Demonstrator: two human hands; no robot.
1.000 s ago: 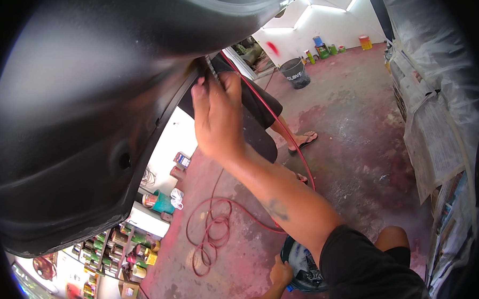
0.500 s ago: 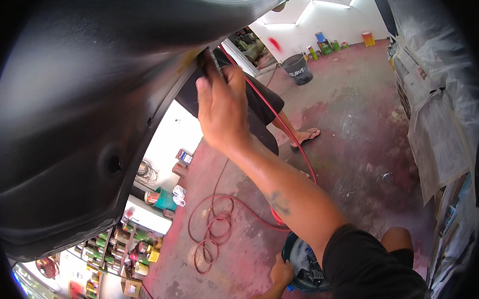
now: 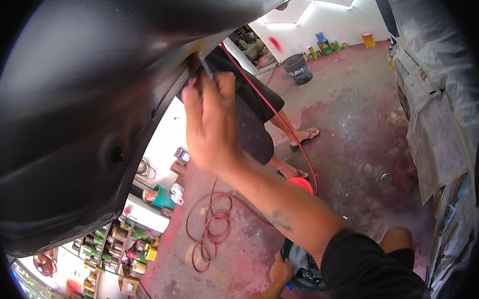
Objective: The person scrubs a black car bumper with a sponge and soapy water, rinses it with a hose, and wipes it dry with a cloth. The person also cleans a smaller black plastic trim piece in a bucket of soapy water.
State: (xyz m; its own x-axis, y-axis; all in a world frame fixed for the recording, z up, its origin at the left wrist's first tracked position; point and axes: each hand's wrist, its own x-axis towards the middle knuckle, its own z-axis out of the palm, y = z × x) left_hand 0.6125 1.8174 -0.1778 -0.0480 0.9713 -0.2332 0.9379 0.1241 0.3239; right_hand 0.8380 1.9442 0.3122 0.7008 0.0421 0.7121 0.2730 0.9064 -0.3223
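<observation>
My right hand (image 3: 211, 116) reaches up to the edge of a large glossy black panel (image 3: 70, 104) at the left. Between its fingers is a thin flat grey piece (image 3: 204, 67), blurred, its kind unclear. That piece meets the panel edge near a yellowish-brown patch (image 3: 194, 51). Low in the view, my left hand (image 3: 281, 271) is closed on the rim of a dark tub (image 3: 285, 253). Foamy water and dark material lie in the tub, partly covered by my right arm.
A person (image 3: 252, 112) in dark shorts and flip-flops stands behind my right hand. A red hose (image 3: 263, 94) runs down past them, with loops (image 3: 212, 234) on the stained floor. Paper-and-plastic-covered material (image 3: 443, 137) stands at right; a black bucket (image 3: 297, 70) is farther back.
My right hand and the grey piece have moved slightly left and down along the panel edge. More of the other person's legs and a red round thing now show. My left hand stays on the tub.
</observation>
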